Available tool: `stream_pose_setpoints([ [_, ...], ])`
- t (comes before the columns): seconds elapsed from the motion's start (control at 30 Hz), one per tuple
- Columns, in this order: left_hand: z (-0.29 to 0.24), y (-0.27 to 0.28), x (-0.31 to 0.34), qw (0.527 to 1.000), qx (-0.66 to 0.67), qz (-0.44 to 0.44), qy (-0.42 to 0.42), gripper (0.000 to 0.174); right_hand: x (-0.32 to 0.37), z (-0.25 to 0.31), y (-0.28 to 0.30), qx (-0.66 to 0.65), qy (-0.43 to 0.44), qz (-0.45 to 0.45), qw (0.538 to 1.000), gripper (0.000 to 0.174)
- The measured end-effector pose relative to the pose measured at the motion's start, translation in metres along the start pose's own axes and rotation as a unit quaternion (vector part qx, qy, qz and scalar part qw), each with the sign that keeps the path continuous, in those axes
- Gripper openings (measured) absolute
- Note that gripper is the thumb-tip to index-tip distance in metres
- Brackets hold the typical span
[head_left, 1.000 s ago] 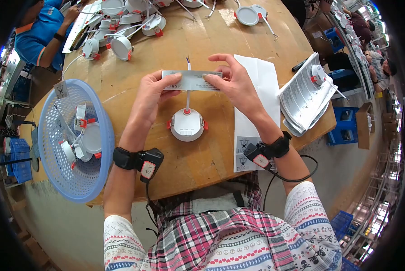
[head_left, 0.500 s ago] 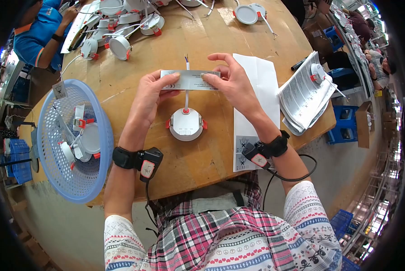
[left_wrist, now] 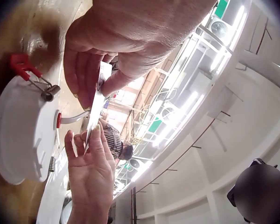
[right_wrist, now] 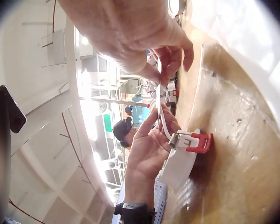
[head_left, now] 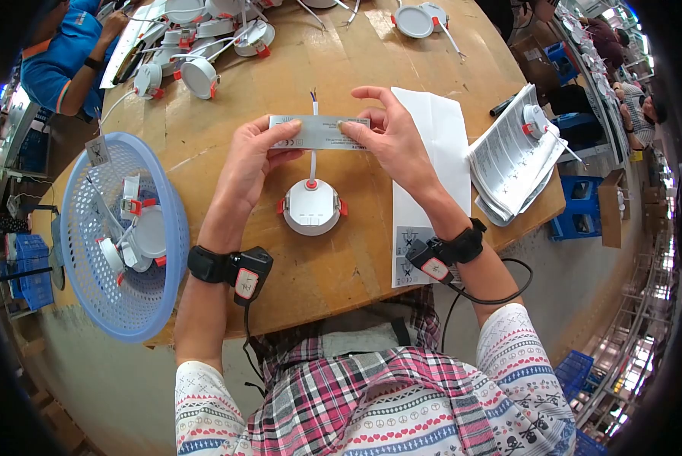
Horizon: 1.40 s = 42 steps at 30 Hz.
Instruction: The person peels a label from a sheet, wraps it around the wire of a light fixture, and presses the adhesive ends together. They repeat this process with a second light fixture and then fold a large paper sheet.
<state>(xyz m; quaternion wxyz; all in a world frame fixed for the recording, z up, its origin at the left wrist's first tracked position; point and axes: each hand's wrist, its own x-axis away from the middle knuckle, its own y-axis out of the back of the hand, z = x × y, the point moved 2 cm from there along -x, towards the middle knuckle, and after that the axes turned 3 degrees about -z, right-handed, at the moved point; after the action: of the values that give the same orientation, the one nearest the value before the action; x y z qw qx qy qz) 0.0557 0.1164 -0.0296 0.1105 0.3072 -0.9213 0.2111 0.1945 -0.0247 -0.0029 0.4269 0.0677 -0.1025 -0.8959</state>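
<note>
A silver-grey printed label [head_left: 319,132] is stretched level between both hands, across the white cable of a round white lamp [head_left: 312,207]. My left hand [head_left: 251,163] pinches its left end and my right hand [head_left: 401,144] pinches its right end, thumbs on top, with the right index finger raised off it. The lamp lies on the table below the label, red clips at its sides, and bare wire ends show beyond the label. In the left wrist view the label [left_wrist: 97,103] appears edge-on between the hands, beside the lamp [left_wrist: 25,130].
A blue perforated basket [head_left: 180,228] with several lamps stands at the left. Right of the hands lie a white sheet [head_left: 432,163] with labels and a stack of papers [head_left: 508,163] with a lamp on top. More lamps [head_left: 199,77] are heaped at the back left, near another person.
The hands keep their hold on the label, which tilts slightly. In the head view everything on the table shifts slightly left and up.
</note>
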Motion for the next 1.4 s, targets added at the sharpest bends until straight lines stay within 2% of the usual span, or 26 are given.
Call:
stream_pose_setpoints([
  [0.4, 0.007, -0.002, 0.000, 0.994, 0.095, 0.042, 0.022, 0.022, 0.004, 0.002, -0.003, -0.004, 0.003, -0.021, 1.000, 0.041],
  [0.5, 0.007, -0.004, 0.002, 0.993, 0.102, 0.048, 0.030, 0.023, 0.003, -0.002, 0.002, 0.015, -0.028, 0.035, 0.999, 0.041],
  [0.6, 0.003, -0.007, 0.005, 0.993, 0.106, 0.043, 0.026, 0.023, -0.002, 0.001, 0.007, 0.067, -0.002, 0.003, 0.998, 0.038],
  [0.7, 0.004, -0.011, 0.004, 0.994, 0.101, 0.045, 0.020, 0.024, -0.015, 0.009, 0.010, 0.107, 0.090, -0.001, 0.990, 0.039],
  [0.8, 0.005, -0.012, 0.003, 0.993, 0.101, 0.062, 0.019, 0.026, -0.022, 0.018, 0.000, 0.151, 0.135, 0.054, 0.978, 0.039],
  [0.9, 0.009, -0.009, 0.000, 0.990, 0.113, 0.085, 0.027, 0.030, -0.018, 0.020, -0.008, 0.042, -0.043, 0.124, 0.990, 0.039],
  [0.93, 0.009, -0.008, 0.000, 0.988, 0.118, 0.090, 0.030, 0.031, -0.018, 0.020, -0.008, 0.054, -0.048, 0.119, 0.990, 0.036],
  [1.0, 0.006, -0.011, 0.005, 0.997, 0.061, 0.045, 0.001, 0.039, -0.018, 0.016, -0.008, 0.077, -0.057, 0.110, 0.989, 0.029],
  [1.13, 0.004, -0.006, 0.017, 0.988, -0.076, -0.101, -0.088, 0.056, -0.015, 0.009, -0.004, 0.074, -0.012, 0.030, 0.997, 0.035],
  [1.23, 0.015, -0.014, 0.037, 0.967, -0.201, -0.055, -0.149, 0.062, -0.013, 0.006, -0.001, 0.126, -0.003, -0.041, 0.991, 0.036],
  [1.33, 0.014, -0.023, 0.053, 0.929, -0.327, -0.007, -0.173, 0.060, -0.015, -0.002, -0.002, 0.189, 0.016, -0.103, 0.976, 0.036],
  [1.4, 0.021, -0.023, 0.054, 0.919, -0.346, -0.031, -0.187, 0.062, -0.012, -0.003, -0.004, 0.217, 0.028, -0.127, 0.968, 0.036],
])
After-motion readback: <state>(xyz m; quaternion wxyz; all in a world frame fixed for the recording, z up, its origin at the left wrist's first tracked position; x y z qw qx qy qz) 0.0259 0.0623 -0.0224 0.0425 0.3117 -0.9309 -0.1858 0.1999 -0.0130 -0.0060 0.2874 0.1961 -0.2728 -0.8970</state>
